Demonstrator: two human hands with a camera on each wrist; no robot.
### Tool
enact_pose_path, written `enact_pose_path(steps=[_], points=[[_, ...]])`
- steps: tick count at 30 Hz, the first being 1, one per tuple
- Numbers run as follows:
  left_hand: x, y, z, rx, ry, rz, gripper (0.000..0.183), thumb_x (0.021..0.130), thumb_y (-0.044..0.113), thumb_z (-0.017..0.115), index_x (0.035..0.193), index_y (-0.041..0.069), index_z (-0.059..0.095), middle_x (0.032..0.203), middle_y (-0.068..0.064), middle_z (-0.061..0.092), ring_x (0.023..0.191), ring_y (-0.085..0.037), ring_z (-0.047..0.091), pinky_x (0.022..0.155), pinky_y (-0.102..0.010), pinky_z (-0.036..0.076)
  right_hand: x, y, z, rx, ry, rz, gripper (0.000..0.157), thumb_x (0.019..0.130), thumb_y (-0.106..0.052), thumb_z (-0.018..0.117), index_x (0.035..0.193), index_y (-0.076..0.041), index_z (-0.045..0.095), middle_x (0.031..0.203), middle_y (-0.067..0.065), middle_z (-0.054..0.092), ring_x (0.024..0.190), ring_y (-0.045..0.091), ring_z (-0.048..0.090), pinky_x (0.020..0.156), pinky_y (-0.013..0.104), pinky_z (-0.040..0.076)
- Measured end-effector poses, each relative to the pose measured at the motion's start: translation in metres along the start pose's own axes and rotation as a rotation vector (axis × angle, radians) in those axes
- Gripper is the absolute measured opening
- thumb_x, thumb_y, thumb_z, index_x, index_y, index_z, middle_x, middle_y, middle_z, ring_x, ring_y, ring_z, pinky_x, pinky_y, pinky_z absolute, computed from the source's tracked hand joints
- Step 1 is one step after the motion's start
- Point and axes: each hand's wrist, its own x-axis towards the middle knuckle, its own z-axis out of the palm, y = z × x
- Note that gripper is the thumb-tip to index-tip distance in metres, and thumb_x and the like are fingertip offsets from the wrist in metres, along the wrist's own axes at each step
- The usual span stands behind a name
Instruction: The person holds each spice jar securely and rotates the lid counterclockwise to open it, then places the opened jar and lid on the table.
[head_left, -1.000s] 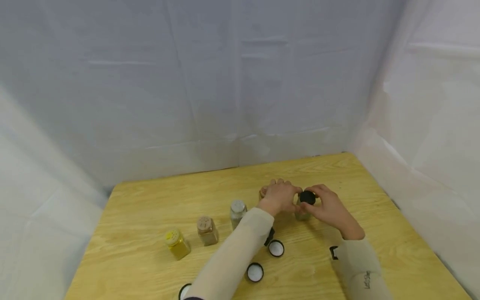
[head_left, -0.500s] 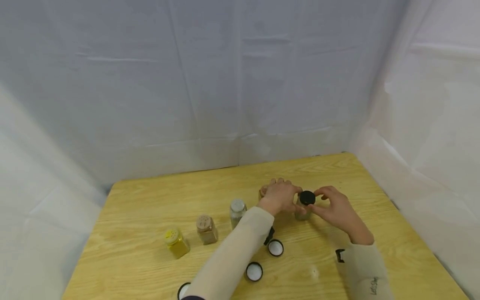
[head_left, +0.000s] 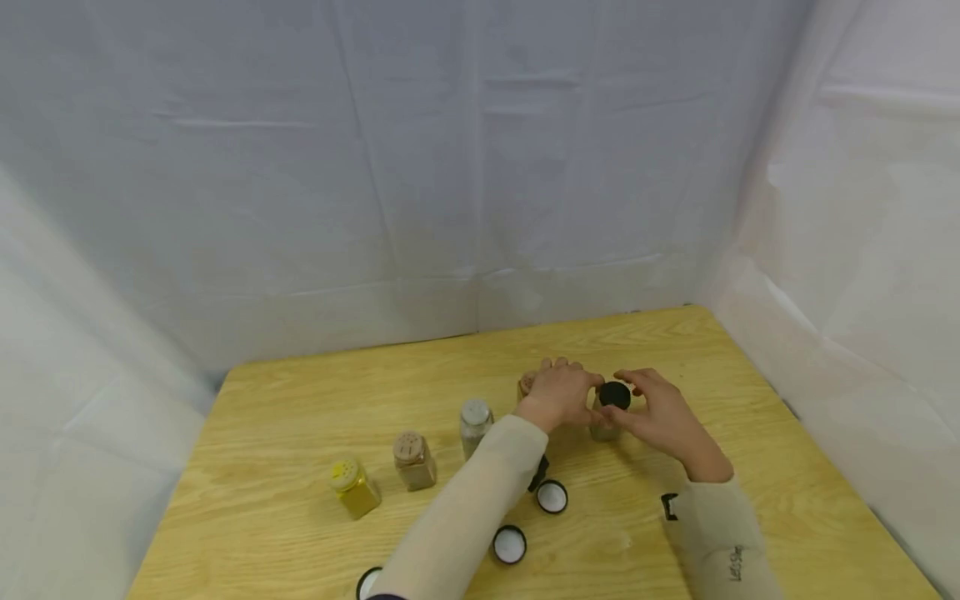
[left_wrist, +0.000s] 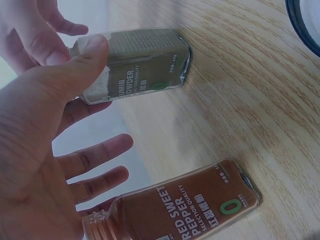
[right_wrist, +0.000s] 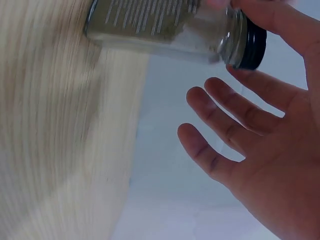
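Observation:
A square glass spice jar labelled cumin powder (left_wrist: 145, 62) stands on the wooden table, partly filled with greenish-brown powder. My left hand (head_left: 561, 395) pinches its upper part between thumb and forefinger, the other fingers spread behind. A black screw lid (right_wrist: 254, 42) sits on the jar's neck. My right hand (head_left: 658, 417) pinches this lid with thumb and forefinger, while its other fingers stay extended apart from the glass. Just left of the left hand, a red sweet pepper jar (left_wrist: 187, 202) stands with no black lid; the hand partly covers it in the head view.
Leftward stand a jar with a grey-white shaker top (head_left: 476, 421), a brown-topped jar (head_left: 414, 462) and a yellow jar (head_left: 356, 490). Upturned black lids (head_left: 552, 497) lie nearer the front, one partly under the left sleeve. White sheeting (head_left: 420, 183) hangs behind the table (head_left: 300, 408).
Half a second ago my right hand drew slightly rightward with fingers at the lid's right edge; now it is back around the lid. The left hand and cumin jar have stayed put.

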Motion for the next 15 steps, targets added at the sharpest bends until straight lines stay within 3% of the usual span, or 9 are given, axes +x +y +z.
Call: enact_pose_path(steps=[5,10,15], points=[[-0.0009,-0.0004,-0.0017,-0.011,-0.007,-0.010,0.073,0.088,0.072,0.070,0.153,0.042,0.054,0.151,0.004,0.061,0.145,-0.026,0.049,0.125,-0.052,0.033,-0.0040,0.0018,-0.0052,0.022,0.026,0.057,0.052,0.095,-0.025,0.081,0.134,0.005,0.062,0.134,0.027,0.060,0.113,0.046,0.063,0.086,0.058,0.056],[-0.0011,-0.0006,-0.0034,-0.014,-0.013,-0.015,0.073,0.089,0.072,0.069,0.154,0.041,0.054,0.152,0.003,0.060,0.145,-0.026,0.049,0.125,-0.051,0.032,-0.0073,0.0038,-0.0084,0.039,0.042,-0.002,0.037,0.096,-0.015,0.079,0.125,0.004,0.067,0.129,0.027,0.063,0.110,0.045,0.064,0.086,0.060,0.056],[-0.0010,0.0002,-0.0036,-0.013,-0.013,-0.013,0.074,0.088,0.072,0.070,0.154,0.041,0.054,0.151,0.003,0.060,0.144,-0.026,0.050,0.125,-0.051,0.033,-0.0064,0.0045,-0.0063,0.052,0.023,-0.035,0.039,0.097,-0.012,0.076,0.131,0.005,0.066,0.132,0.029,0.062,0.110,0.045,0.064,0.085,0.059,0.057]])
